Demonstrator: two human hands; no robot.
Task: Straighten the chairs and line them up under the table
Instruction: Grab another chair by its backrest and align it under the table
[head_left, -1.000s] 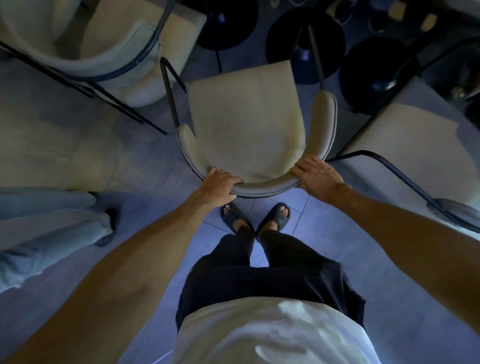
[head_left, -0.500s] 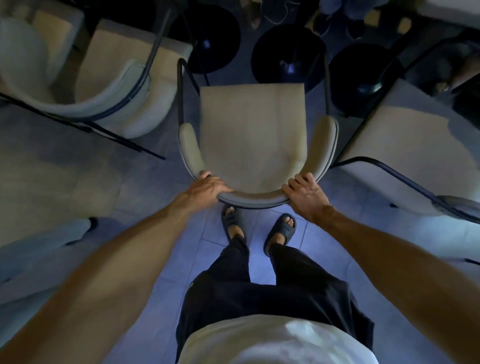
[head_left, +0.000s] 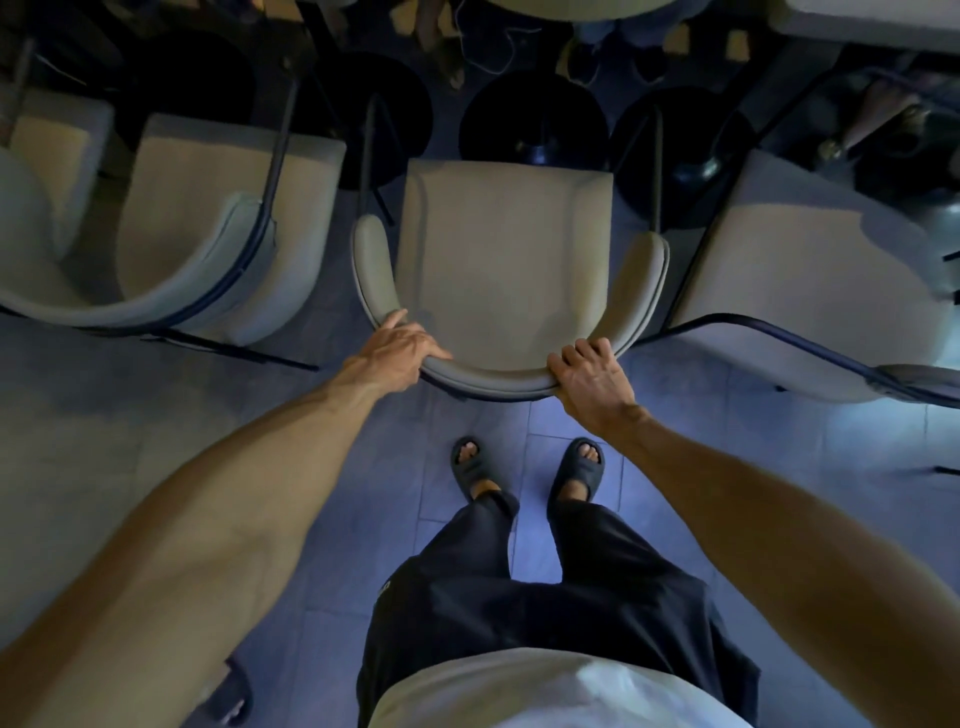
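Tiled floor (head_left: 727, 457) bears left chair (head_left: 208, 208), middle chair (head_left: 498, 260), right chair (head_left: 805, 280) abreast; round table bases (head_left: 532, 124) behind

Both arms are bare and reach forward and down, almost straight. The left grip (head_left: 400, 353) holds the curved back of the middle chair (head_left: 498, 249) near its left end, with the fingers (head_left: 434, 356) bent over the top edge. The right grip (head_left: 592, 379) holds the same back near its right end, knuckles up and fingers curled over the rim. The two grips are well apart.
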